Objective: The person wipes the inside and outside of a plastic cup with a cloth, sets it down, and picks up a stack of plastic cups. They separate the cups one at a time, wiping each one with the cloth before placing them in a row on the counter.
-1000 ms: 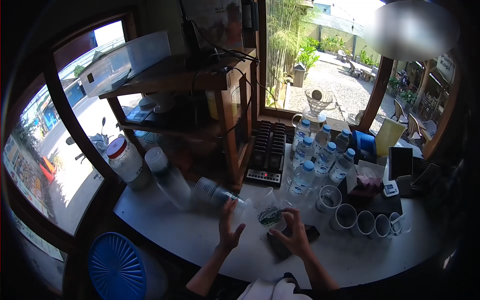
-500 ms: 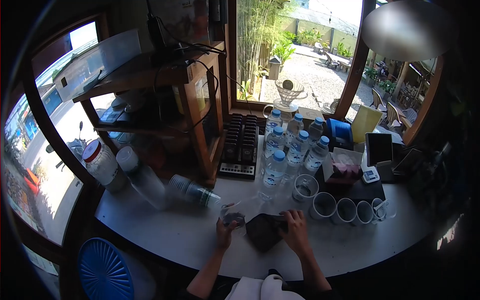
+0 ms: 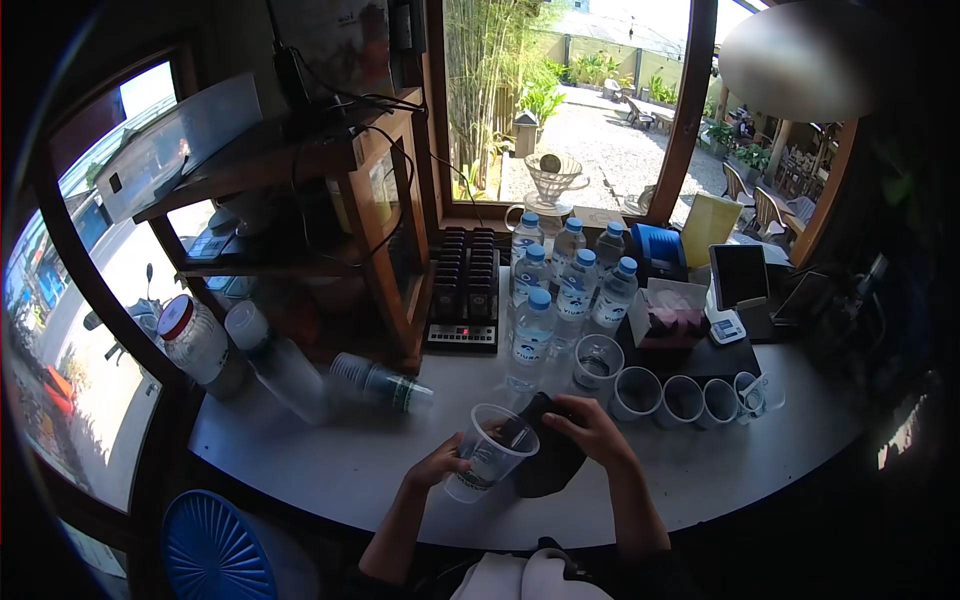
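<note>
My left hand [image 3: 440, 464] is wrapped round a clear plastic cup [image 3: 480, 478], which tilts with its mouth toward the upper right. Dark printing shows low on the cup's side. In my right hand [image 3: 592, 430] is a black cloth [image 3: 552, 468], pinched near its upper edge, the rest of it draping down over the counter. The cloth's upper left part lies right at the cup's rim and overlaps it in this view. Beyond my hands stands a clear cup [image 3: 598, 364], beside a row of cups [image 3: 636, 394] on the right.
Several water bottles [image 3: 531, 345] with blue caps stand behind the cups. A stack of plastic cups [image 3: 385, 387] lies on its side at the left, near a red-lidded jar [image 3: 195, 345]. A black pager rack [image 3: 465, 290], a tissue box [image 3: 675, 315] and a blue lid [image 3: 218, 545] are also around.
The cup in my left hand has come up and right, its mouth now facing me more. My right hand has drawn the cloth's upper part up to the rim. The whole view has shifted slightly.
</note>
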`<move>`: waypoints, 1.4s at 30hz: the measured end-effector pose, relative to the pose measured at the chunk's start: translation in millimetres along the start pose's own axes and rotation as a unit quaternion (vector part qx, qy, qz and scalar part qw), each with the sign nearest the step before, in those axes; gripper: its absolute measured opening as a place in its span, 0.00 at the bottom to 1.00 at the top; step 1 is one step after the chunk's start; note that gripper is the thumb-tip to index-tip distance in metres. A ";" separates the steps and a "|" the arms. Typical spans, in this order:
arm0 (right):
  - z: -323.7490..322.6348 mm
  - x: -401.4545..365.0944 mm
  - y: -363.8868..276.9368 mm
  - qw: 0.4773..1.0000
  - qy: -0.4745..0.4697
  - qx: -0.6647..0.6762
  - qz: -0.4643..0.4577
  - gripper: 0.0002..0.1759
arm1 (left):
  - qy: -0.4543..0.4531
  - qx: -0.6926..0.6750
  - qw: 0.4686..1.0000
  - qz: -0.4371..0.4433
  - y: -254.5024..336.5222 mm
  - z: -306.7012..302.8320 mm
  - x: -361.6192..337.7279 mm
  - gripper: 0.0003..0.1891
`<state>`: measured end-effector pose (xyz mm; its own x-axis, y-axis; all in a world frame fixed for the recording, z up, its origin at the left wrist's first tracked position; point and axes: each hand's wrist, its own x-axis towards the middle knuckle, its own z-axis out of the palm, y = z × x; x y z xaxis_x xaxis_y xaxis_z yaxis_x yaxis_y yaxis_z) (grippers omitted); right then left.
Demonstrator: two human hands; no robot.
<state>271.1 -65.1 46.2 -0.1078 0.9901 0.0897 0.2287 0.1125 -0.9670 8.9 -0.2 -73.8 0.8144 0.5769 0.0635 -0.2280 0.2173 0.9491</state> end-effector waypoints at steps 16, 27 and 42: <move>-10.0 22.9 -16.3 0.953 -0.043 0.296 0.036 0.41 | -0.023 0.066 0.997 0.015 62.3 25.3 1.6 0.49; 35.9 8.4 50.1 0.835 -0.069 0.497 0.227 0.37 | 0.116 -0.144 0.975 0.120 79.8 42.7 6.3 0.52; 58.3 -15.2 23.7 0.901 0.167 0.392 0.082 0.35 | 0.095 -0.227 0.968 -0.043 90.7 29.5 5.1 0.41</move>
<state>221.8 -82.4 8.0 0.1934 0.9725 -0.1295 -0.5519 -0.0013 -0.8339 8.2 -0.8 21.7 0.7378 0.6664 -0.1076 -0.4102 0.5692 0.7126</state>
